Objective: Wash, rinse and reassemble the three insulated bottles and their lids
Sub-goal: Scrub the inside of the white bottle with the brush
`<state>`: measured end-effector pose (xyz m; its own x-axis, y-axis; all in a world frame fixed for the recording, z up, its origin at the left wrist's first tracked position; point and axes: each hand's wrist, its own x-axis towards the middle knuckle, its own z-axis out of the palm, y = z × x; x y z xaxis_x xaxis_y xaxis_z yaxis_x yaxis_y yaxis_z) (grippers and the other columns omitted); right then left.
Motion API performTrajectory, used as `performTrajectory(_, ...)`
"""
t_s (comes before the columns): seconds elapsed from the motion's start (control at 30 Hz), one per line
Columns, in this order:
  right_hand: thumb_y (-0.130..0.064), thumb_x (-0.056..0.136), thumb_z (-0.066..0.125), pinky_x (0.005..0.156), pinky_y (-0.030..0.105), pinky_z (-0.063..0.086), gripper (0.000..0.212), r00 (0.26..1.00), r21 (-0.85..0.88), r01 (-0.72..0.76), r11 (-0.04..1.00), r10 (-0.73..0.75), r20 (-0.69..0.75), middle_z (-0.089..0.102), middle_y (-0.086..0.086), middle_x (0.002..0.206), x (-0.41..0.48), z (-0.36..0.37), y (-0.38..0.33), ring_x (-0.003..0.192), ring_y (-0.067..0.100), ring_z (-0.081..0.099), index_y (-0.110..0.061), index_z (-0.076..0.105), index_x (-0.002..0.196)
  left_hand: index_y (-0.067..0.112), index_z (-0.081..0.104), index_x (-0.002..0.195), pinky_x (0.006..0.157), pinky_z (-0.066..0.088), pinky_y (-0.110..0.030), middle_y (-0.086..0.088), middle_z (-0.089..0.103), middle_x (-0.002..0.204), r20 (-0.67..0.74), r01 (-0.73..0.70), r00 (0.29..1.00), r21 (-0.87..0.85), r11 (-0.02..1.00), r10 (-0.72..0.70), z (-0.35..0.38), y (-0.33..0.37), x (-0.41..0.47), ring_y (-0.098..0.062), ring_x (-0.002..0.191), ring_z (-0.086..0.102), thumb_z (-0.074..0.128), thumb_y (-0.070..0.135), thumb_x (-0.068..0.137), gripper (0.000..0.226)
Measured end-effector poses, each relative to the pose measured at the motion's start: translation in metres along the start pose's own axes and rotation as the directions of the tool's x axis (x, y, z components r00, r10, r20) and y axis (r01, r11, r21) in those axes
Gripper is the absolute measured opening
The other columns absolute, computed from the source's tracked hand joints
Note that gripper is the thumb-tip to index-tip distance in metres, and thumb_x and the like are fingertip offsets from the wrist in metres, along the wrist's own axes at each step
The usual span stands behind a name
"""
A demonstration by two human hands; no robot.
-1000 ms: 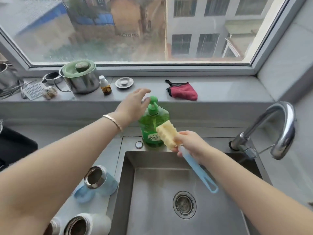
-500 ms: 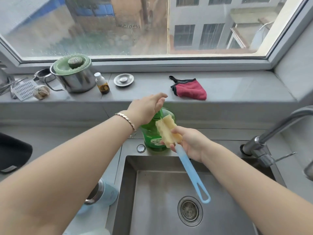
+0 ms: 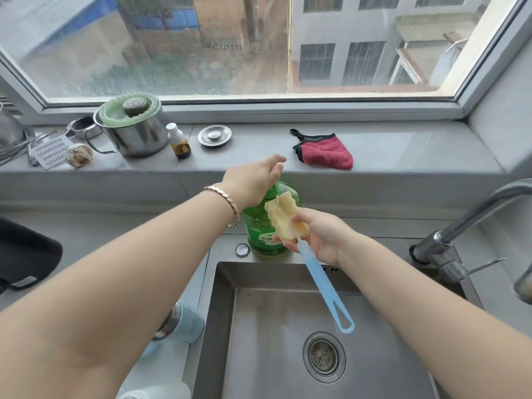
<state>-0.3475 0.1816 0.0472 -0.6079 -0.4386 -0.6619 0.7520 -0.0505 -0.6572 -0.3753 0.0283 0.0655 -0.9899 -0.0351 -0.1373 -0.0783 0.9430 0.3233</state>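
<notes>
Over the sink [image 3: 288,283], the left hand [image 3: 250,182] presses the soap pump, fingers curled; the right hand [image 3: 319,237] grips the sponge brush [image 3: 283,216]; an open bottle [image 3: 184,323] waits on the counter, seemingly unwashed; nearly everything remains.

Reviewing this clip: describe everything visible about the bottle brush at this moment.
The bottle brush has a pale yellow, wavy-edged sponge head on a thin light-blue plastic handle ending in an open hanging loop. The right hand grips it at the sponge's base, head tilted up against the green dish soap bottle, handle slanting down over the sink. The left hand presses the pump above it.
</notes>
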Motion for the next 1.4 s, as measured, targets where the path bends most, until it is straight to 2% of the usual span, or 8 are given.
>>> performTrajectory(0.27,-0.007,0.095,0.042,0.045,0.025,0.054,0.015,1.000,-0.010,-0.023,1.000,0.023,0.010,0.064,0.016,0.089,-0.001,0.006,0.001,0.073,0.030,0.063,-0.008,0.055,0.102,0.029,0.028,0.141,0.102,0.027,-0.042,-0.004,0.049,0.135,-0.006,0.052,0.999,0.033,0.998,-0.052,-0.002,0.002,-0.003,-0.019,0.134,0.035,0.014,0.036,0.102,0.042)
performTrajectory(0.47,-0.016,0.094,0.046,0.042,0.024,0.052,0.019,0.997,0.010,-0.082,0.997,0.082,-0.004,0.064,0.016,0.091,0.005,0.002,0.002,0.075,0.029,0.063,-0.006,0.053,0.109,0.033,0.033,0.138,0.075,0.034,-0.031,-0.004,0.062,0.112,-0.072,0.027,0.997,-0.019,0.999,-0.028,0.004,0.002,-0.009,-0.026,0.101,0.057,0.016,0.037,0.102,0.040)
performTrajectory(0.67,-0.037,0.091,0.054,0.046,0.026,0.053,0.033,0.997,-0.005,-0.077,0.997,0.077,0.003,0.064,0.010,0.088,0.005,0.001,0.007,0.073,0.023,0.061,-0.009,0.060,0.109,0.032,0.025,0.143,0.084,0.034,-0.035,-0.006,0.060,0.122,-0.074,0.064,0.995,0.019,0.998,-0.063,0.009,0.002,-0.009,-0.026,0.109,0.056,0.014,0.036,0.102,0.042)
performTrajectory(0.87,-0.005,0.090,0.045,0.068,0.044,0.055,0.016,0.996,0.026,-0.070,0.997,0.069,0.064,0.054,0.010,0.076,-0.024,-0.019,0.031,0.062,0.020,0.058,-0.006,0.050,0.104,0.021,0.014,0.148,0.110,0.021,-0.045,-0.004,0.034,0.148,-0.261,0.120,0.961,0.079,0.990,-0.095,-0.003,0.022,-0.035,-0.023,0.135,0.030,0.025,0.041,0.100,0.054)
performTrajectory(0.97,0.005,0.088,0.042,0.046,0.029,0.055,0.026,1.000,-0.002,-0.024,1.000,0.024,0.004,0.048,0.010,0.077,-0.044,-0.037,0.056,0.049,0.018,0.061,-0.012,0.046,0.107,0.012,0.022,0.145,0.109,0.026,-0.040,-0.010,0.034,0.146,-0.354,0.060,0.932,-0.059,0.996,-0.077,0.011,0.024,-0.083,-0.026,0.134,0.031,0.041,0.028,0.095,0.055)
performTrajectory(1.1,-0.012,0.096,0.044,0.031,0.010,0.019,0.021,1.000,-0.131,-0.020,0.991,0.018,-0.016,0.041,0.001,0.067,-0.065,-0.061,0.093,0.037,0.003,0.031,-0.028,0.050,0.108,0.016,0.036,0.139,0.100,0.034,-0.034,-0.003,0.043,0.139,-0.114,0.065,0.990,-0.114,0.991,-0.078,0.055,0.030,-0.169,-0.022,0.127,0.038,0.045,0.024,0.093,0.047)
performTrajectory(1.27,-0.050,0.096,0.033,0.034,0.010,0.012,0.042,0.989,-0.437,-0.090,0.895,0.027,-0.148,0.035,-0.005,0.053,-0.086,-0.072,0.131,0.031,0.003,0.021,-0.021,0.037,0.066,0.025,0.044,0.130,0.097,0.039,-0.029,0.009,0.048,0.132,0.167,0.165,0.976,-0.164,0.972,-0.138,0.112,0.036,-0.264,-0.011,0.123,0.044,0.040,0.031,0.096,0.035)
performTrajectory(1.4,-0.054,0.097,0.020,0.037,0.010,0.011,0.055,0.986,-0.495,-0.121,0.860,0.047,-0.159,0.035,-0.003,0.045,-0.096,-0.076,0.150,0.031,0.007,0.018,-0.017,0.045,0.066,0.028,0.049,0.124,0.094,0.038,-0.021,0.016,0.052,0.127,0.217,0.273,0.952,-0.279,0.921,-0.217,0.139,0.031,-0.319,-0.002,0.117,0.047,0.042,0.032,0.096,0.029)
